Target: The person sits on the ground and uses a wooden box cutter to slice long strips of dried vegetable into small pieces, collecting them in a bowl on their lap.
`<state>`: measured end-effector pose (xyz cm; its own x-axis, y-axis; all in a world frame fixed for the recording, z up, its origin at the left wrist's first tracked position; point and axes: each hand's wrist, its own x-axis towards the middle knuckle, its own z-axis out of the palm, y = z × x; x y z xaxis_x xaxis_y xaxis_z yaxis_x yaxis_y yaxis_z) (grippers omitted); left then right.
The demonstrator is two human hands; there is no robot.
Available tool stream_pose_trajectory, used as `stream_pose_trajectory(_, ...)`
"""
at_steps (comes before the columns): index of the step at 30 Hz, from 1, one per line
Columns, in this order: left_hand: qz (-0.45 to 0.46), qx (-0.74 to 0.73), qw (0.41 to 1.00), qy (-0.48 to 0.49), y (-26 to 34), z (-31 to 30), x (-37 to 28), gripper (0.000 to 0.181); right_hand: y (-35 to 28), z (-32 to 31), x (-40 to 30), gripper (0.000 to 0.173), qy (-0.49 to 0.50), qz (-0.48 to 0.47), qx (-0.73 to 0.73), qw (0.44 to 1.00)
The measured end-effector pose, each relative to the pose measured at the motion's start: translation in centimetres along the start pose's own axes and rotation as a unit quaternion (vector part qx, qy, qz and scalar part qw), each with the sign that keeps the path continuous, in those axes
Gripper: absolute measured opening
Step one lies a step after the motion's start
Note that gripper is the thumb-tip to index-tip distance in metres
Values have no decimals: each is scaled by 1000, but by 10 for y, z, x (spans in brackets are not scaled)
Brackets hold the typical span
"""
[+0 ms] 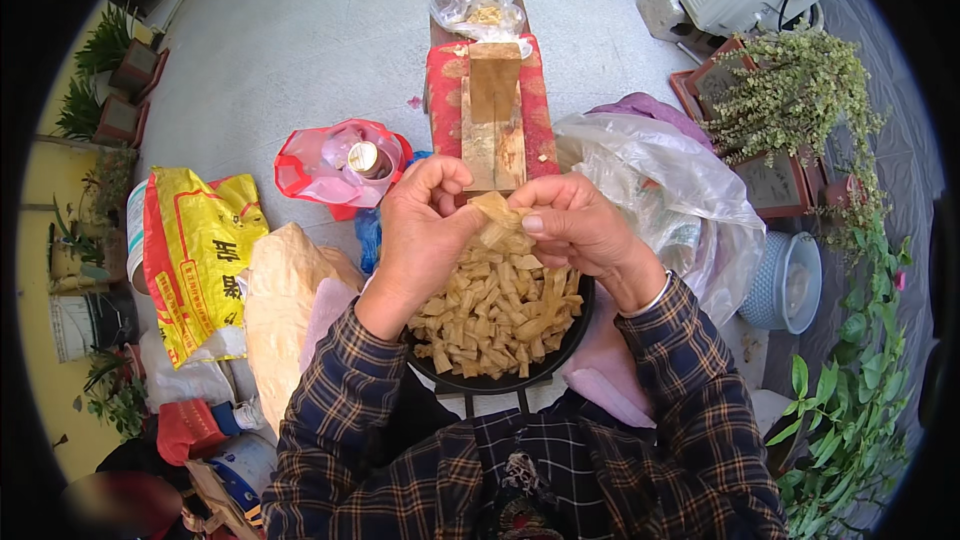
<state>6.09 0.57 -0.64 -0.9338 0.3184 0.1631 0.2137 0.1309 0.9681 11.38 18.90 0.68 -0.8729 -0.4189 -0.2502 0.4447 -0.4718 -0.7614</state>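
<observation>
Between my two hands is a thin, pale tan folded strip [496, 214], perhaps dried leaf or a food sheet; the picture does not settle which. My left hand [435, 221] pinches its left side between thumb and fingers. The right side is pinched by my right hand [574, 221]. Below them a round black pan [581, 345] holds a heap of similar folded tan pieces [499, 315]. Just beyond the hands, a wooden board with an upright block [495, 82] rests on a red patterned cloth [444, 90] over a bench.
A clear plastic bag [476, 0] with small pieces lies at the bench's far end. Left are a red-and-pink bag [300, 172] holding a jar, and a yellow sack [202, 240]. Right are a large clear plastic bag [675, 187], a blue basket [772, 281] and potted plants [787, 97].
</observation>
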Motion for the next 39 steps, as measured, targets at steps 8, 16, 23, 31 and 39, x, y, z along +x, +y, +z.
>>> stream_pose_trajectory(8, -1, -84, 988, -129, -9, -4, -4, 16, 7, 3, 5, 19, 83, -98, -71, 989)
stream_pose_trajectory(16, -215, -291, 896, -258, 14, -25, 4, 26, -11, 12, -6, 23, 34, -115, -114, 986)
stream_pose_trajectory(23, -179, -311, 890, -280, 12, -50, 4, 30, -21, 1, -11, 12, 75, -82, -272, 956)
stream_pose_trajectory(31, -197, -100, 917, -332, 12, -38, 10, 21, -13, -2, -3, 22, 106, -46, -235, 965)
stream_pose_trajectory(39, -81, -228, 938, -250, 9, -26, 6, 26, -5, 8, -5, 22, 102, -151, -407, 895)
